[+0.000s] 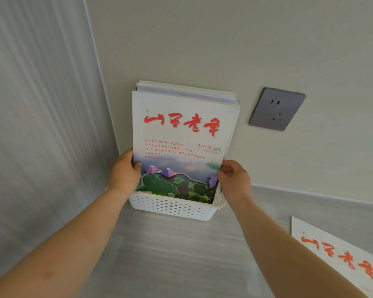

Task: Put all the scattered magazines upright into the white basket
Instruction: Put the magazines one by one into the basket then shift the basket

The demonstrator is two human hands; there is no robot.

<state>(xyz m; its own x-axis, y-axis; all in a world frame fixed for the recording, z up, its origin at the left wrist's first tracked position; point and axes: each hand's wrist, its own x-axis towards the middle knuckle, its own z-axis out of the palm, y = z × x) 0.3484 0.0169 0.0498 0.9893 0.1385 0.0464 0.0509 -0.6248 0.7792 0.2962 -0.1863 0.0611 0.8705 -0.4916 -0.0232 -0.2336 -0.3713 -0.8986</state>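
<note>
A white perforated basket [174, 208] stands against the wall. Several magazines stand upright in it; the front magazine [181, 134] has a white cover with red calligraphy and a landscape picture. My left hand [125, 173] grips its left edge and my right hand [234, 177] grips its right edge, just above the basket rim. Behind it the tops of the other magazines [187, 92] show. Another magazine [340, 259] with the same red title lies flat on the surface at the lower right, partly behind my right forearm.
A grey wall socket [277, 109] sits on the wall right of the basket. A pale striped panel [37, 115] forms the left side. The grey surface [177, 254] stretches in front of the basket.
</note>
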